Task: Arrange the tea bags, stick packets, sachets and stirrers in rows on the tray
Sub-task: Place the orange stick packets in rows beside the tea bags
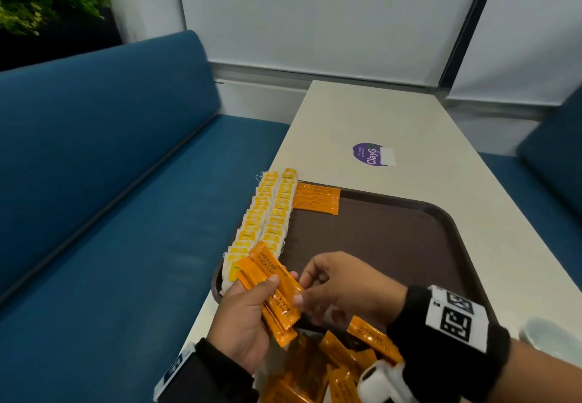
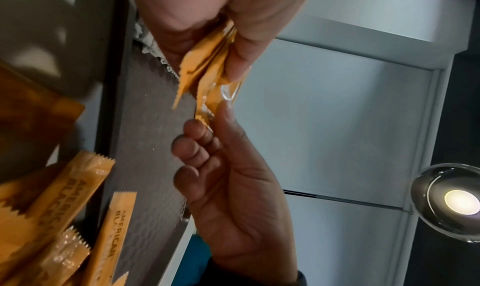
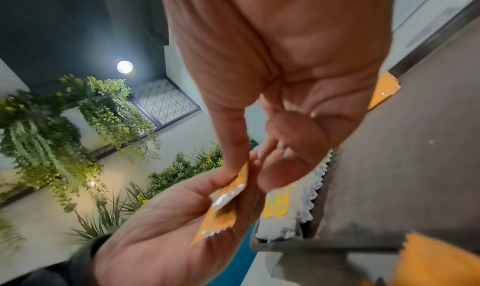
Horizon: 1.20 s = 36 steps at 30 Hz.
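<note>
My left hand [image 1: 280, 279] grips a bunch of orange stick packets [image 1: 275, 289] above the near left corner of the brown tray [image 1: 393, 245]. My right hand [image 1: 301, 295] pinches the near end of one packet in that bunch between thumb and forefinger [image 2: 228, 114]. Yellow-and-white tea bags [image 1: 267, 223] lie in two rows along the tray's left edge. Orange stick packets [image 1: 318, 198] lie side by side at its far left corner. A loose pile of the same stick packets [image 1: 333, 361] sits on the table in front of the tray. No stirrers or sachets show.
The tray rests on a long beige table [image 1: 362, 112] bearing a purple sticker [image 1: 370, 154]. Blue bench seats [image 1: 110, 182] flank the table on both sides. A pale round object [image 1: 548, 336], blurred, stands at the table's near right.
</note>
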Tool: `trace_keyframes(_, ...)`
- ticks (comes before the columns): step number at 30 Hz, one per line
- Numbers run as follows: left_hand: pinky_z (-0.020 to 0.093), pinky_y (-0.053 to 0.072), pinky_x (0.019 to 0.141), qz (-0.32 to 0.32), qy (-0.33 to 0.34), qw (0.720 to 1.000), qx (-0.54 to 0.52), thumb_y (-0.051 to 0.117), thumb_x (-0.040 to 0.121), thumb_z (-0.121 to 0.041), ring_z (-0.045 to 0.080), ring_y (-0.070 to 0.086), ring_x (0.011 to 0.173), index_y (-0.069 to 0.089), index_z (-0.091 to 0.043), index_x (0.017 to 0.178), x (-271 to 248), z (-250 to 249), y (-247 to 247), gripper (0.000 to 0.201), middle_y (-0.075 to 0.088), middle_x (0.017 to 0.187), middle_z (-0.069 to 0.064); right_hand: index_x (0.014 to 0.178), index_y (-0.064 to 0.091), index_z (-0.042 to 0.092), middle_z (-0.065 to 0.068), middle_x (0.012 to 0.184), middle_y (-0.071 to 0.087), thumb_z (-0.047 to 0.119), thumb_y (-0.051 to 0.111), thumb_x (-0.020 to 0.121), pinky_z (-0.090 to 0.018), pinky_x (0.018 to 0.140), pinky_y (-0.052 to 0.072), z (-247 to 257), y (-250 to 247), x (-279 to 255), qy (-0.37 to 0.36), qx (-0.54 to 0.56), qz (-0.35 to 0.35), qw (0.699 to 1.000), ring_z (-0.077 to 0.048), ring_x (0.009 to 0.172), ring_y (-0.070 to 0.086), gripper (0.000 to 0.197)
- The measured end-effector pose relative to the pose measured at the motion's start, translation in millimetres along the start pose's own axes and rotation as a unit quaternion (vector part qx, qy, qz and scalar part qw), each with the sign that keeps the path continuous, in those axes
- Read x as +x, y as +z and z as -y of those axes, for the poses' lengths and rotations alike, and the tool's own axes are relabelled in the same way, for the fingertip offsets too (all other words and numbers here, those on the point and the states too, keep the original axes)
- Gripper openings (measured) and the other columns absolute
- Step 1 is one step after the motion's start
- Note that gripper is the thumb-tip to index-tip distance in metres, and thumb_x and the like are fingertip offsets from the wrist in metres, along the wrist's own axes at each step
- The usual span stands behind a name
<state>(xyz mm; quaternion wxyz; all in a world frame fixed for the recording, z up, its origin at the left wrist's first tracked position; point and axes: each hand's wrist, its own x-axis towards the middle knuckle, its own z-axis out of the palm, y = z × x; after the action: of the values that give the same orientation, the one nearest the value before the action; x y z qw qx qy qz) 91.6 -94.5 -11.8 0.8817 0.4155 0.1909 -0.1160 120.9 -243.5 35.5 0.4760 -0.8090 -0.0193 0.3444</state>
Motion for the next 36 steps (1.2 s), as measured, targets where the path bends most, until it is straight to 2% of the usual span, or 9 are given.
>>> trace_keyframes(8,0.042,0.052,0.072,-0.028,0.002,1.000,-0.010,0.047,0.095,-0.011,0.030,0.066,0.089,0.062,-0.010,0.107,-0.5,2.0,0.1,0.019,0.069,0.098,0.014,0.090,0.062,0.010,-0.003,0.070,0.062,0.002,0.062,0.087,-0.021,0.046,0.040,-10.4,-15.6,7.9,-0.052,0.113,-0.159,0.979,-0.009,0.054,0.057,0.009)
trace_keyframes(11,0.038,0.054,0.058,-0.033,-0.005,0.999,-0.005,0.046,0.096,-0.018,0.022,0.063,0.071,0.064,-0.011,0.101,0.6,-0.3,-4.4,0.020,0.067,0.088,0.009,0.094,0.062,0.011,-0.003,0.072,0.061,0.003,0.059,0.090,-0.016,0.037,0.036,-10.8,-50.9,26.2,-0.057,0.106,-0.257,0.959,-0.007,0.053,0.055,0.009)
trace_keyframes(14,0.023,0.046,0.038,-0.036,-0.029,0.999,-0.007,0.047,0.095,-0.025,0.011,0.050,0.048,0.064,-0.010,0.106,1.7,-2.1,-8.4,0.025,0.061,0.073,0.004,0.103,0.061,0.007,-0.003,0.071,0.059,0.005,0.056,0.092,-0.014,0.034,0.035,-10.7,-82.2,49.6,-0.040,0.075,-0.312,0.946,-0.003,0.047,0.053,0.011)
trace_keyframes(17,0.018,0.037,0.032,-0.031,-0.052,0.998,-0.015,0.048,0.093,-0.029,0.007,0.043,0.040,0.062,-0.009,0.111,4.8,-3.9,-10.3,0.030,0.056,0.064,0.003,0.106,0.062,0.003,-0.004,0.067,0.056,0.002,0.055,0.093,-0.010,0.033,0.034,-8.9,-97.8,75.4,-0.004,0.041,-0.304,0.952,-0.007,0.048,0.050,0.015)
trace_keyframes(20,0.016,0.036,0.033,-0.022,-0.060,0.998,-0.013,0.049,0.092,-0.030,0.008,0.043,0.039,0.062,-0.010,0.112,7.6,-5.6,-13.0,0.032,0.055,0.063,0.004,0.106,0.063,-0.002,-0.005,0.071,0.056,-0.002,0.055,0.091,-0.010,0.032,0.036,-7.4,-103.8,101.1,0.025,0.032,-0.288,0.957,-0.011,0.052,0.048,0.017)
trace_keyframes(23,0.015,0.037,0.034,-0.020,-0.065,0.998,-0.012,0.050,0.091,-0.031,0.008,0.043,0.040,0.062,-0.009,0.112,7.5,-7.5,-17.4,0.032,0.056,0.064,0.004,0.093,0.063,0.001,-0.007,0.073,0.054,-0.003,0.053,0.093,-0.010,0.032,0.037,-5.4,-105.4,119.4,0.063,0.054,-0.280,0.957,-0.014,0.052,0.046,0.011)
trace_keyframes(26,0.017,0.037,0.031,-0.024,-0.066,0.997,-0.012,0.051,0.090,-0.029,0.008,0.044,0.039,0.063,-0.009,0.110,8.4,-9.6,-20.1,0.031,0.058,0.062,0.004,0.081,0.059,0.003,-0.007,0.071,0.053,0.000,0.048,0.096,-0.016,0.039,0.041,-2.9,-108.0,132.6,0.089,0.087,-0.280,0.952,-0.014,0.052,0.045,0.019)
trace_keyframes(31,0.017,0.037,0.033,-0.023,-0.070,0.997,-0.025,0.048,0.093,-0.020,0.010,0.046,0.041,0.063,-0.008,0.111,11.8,-10.0,-22.9,0.027,0.059,0.066,0.007,0.081,0.057,0.003,-0.010,0.079,0.057,0.001,0.055,0.092,-0.022,0.058,0.044,-6.4,-114.9,151.0,0.093,0.031,-0.283,0.954,-0.017,0.060,0.051,0.011)
trace_keyframes(36,0.019,0.038,0.032,-0.007,-0.072,0.997,-0.024,0.046,0.094,-0.017,0.011,0.046,0.042,0.064,-0.008,0.111,13.1,-8.0,-22.7,0.027,0.060,0.067,0.007,0.086,0.060,0.009,-0.006,0.070,0.059,0.006,0.062,0.085,-0.021,0.050,0.045,-16.2,-117.9,155.4,0.063,-0.043,-0.305,0.949,-0.014,0.058,0.057,0.005)
